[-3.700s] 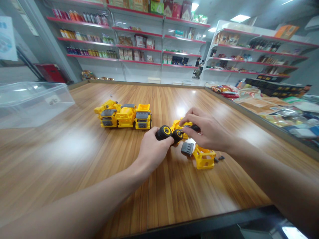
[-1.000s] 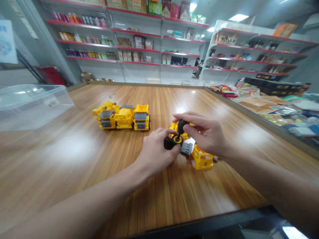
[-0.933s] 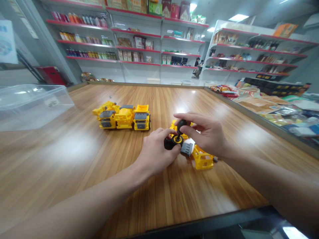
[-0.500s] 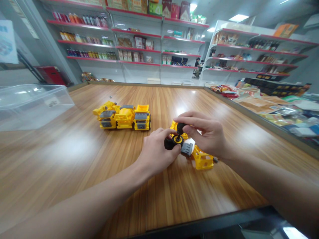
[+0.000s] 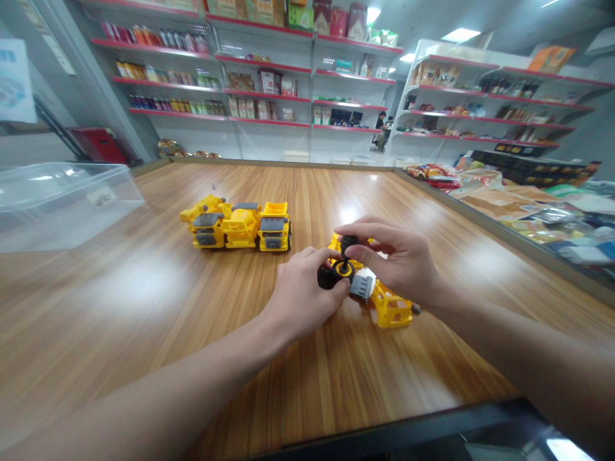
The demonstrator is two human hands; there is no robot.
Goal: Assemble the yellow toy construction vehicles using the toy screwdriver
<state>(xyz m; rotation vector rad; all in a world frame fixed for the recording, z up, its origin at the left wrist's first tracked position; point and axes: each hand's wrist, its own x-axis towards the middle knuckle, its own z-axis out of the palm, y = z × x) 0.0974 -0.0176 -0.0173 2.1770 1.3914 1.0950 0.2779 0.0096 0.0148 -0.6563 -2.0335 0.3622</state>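
My left hand [image 5: 298, 291] is closed around a black toy truck chassis [image 5: 327, 278], its wheel [image 5: 344, 270] with a yellow hub facing up between thumb and forefinger. Above it, my right hand [image 5: 403, 259] pinches the black handle of a small screwdriver [image 5: 348, 244]. The shaft stands upright with its tip at the hub's centre. A grey ribbed part [image 5: 360, 288] sits against the wheel's right side. Beyond it, a yellow toy truck body piece [image 5: 393, 308] rests on the table under my right wrist. Another yellow piece [image 5: 335, 241] is partly hidden behind the screwdriver and fingers.
Three assembled yellow toy trucks, including a dump truck [image 5: 274, 227] and a mixer truck [image 5: 241, 225], stand side by side on the wooden table [image 5: 230, 358]. A clear plastic bin [image 5: 62, 211] is at the left. Packaged goods [image 5: 509, 198] lie beyond the right edge.
My right thumb and fingers have shifted slightly around the screwdriver handle. The left hand and the chassis stay almost where they were.
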